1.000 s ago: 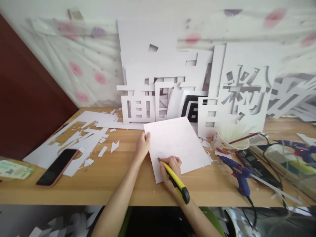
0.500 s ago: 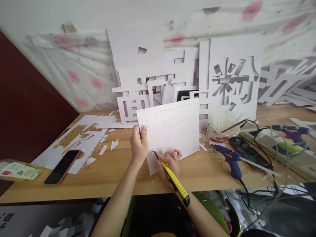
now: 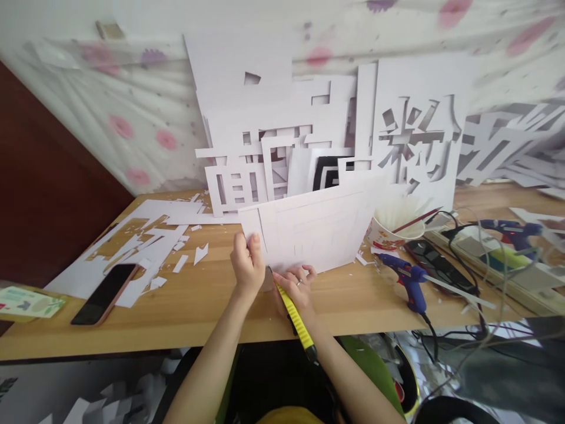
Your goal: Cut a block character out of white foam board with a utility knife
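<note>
My left hand [image 3: 247,268] pinches the left edge of a white sheet of card [image 3: 313,229] and holds it tilted up off the wooden table [image 3: 198,306]. My right hand [image 3: 298,285] is closed round a yellow utility knife [image 3: 293,315]. Its fingers also press against the sheet's lower edge. The knife's tip points up and left, close to the sheet's bottom left corner. Faint cut outlines of small rectangles show on the sheet.
White boards with cut-out characters [image 3: 309,147] lean on the wall behind. Paper scraps [image 3: 150,247] and a phone [image 3: 106,293] lie at left. At right stand a paper cup [image 3: 392,232], a blue glue gun [image 3: 408,280], a second glue gun [image 3: 507,229] and tangled cables [image 3: 468,277].
The sheet lay flat a second ago; both hands have lifted it up on edge, and the knife has swung nearer the table's front edge.
</note>
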The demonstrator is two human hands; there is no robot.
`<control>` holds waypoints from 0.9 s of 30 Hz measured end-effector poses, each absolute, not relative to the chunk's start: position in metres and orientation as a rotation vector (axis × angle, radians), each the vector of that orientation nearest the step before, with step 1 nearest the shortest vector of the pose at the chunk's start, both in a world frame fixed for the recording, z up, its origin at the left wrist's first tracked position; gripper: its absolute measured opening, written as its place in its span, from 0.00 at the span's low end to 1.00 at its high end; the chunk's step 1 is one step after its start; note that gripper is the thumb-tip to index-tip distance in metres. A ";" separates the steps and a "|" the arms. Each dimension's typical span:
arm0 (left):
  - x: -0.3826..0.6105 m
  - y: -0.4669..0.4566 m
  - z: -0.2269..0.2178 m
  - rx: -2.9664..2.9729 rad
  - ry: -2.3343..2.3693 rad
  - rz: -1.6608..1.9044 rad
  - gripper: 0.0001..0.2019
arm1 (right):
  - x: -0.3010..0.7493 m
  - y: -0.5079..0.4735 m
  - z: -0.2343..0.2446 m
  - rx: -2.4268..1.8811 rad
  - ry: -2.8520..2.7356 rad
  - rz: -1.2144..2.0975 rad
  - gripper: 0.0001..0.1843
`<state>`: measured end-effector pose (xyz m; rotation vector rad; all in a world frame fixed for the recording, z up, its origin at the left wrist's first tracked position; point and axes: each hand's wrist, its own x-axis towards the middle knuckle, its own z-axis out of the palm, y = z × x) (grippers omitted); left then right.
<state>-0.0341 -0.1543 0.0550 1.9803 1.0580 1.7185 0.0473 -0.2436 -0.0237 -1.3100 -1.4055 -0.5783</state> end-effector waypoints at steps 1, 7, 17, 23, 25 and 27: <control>-0.034 -0.154 0.055 1.983 1.053 1.713 0.21 | 0.048 -0.244 -0.025 -1.311 -1.412 -0.576 0.16; -0.039 -0.156 0.055 1.944 1.036 1.629 0.21 | 0.047 -0.245 -0.030 -1.286 -1.426 -0.513 0.16; -0.080 -0.155 0.036 2.034 0.923 1.191 0.16 | 0.047 -0.246 -0.031 -1.292 -1.419 -0.465 0.15; -0.087 -0.166 0.005 2.047 0.923 1.174 0.10 | 0.045 -0.250 -0.034 -1.317 -1.423 -0.419 0.12; -0.087 -0.170 -0.009 2.003 0.963 1.155 0.08 | 0.044 -0.253 -0.032 -1.390 -1.429 -0.329 0.09; -0.088 -0.173 -0.020 1.976 0.988 1.096 0.08 | 0.044 -0.255 -0.030 -1.449 -1.436 -0.254 0.06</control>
